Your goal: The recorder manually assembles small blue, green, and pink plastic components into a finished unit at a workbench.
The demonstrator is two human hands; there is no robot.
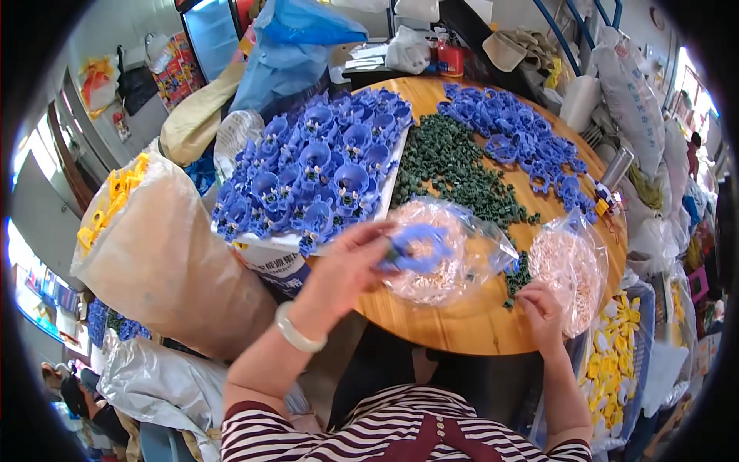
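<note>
So this person in a striped top was sitting at a round wooden table (408,329) absolutely buried in plastic bits. The left hand (350,256) had its fingers closed on a blue ring piece (420,265), holding it up just over the nearer part of a clear bag of pale pink bits (429,286). The right hand (543,309) was down near the edge, thumb and fingers bunched together right by a little trail of green pieces (523,273); honestly couldn't tell if it had one pinched. A second bag of pale pink bits (568,266) sat just beyond that hand, on its right.

Further back was a big spread of dark green pieces (446,158), then a heap of loose blue parts (512,127). Off to the left, a white-edged tray (395,179) was packed with blue cup-shaped pieces (315,156), next to a fat sack (173,246) with yellow parts (115,196) showing at its mouth.
</note>
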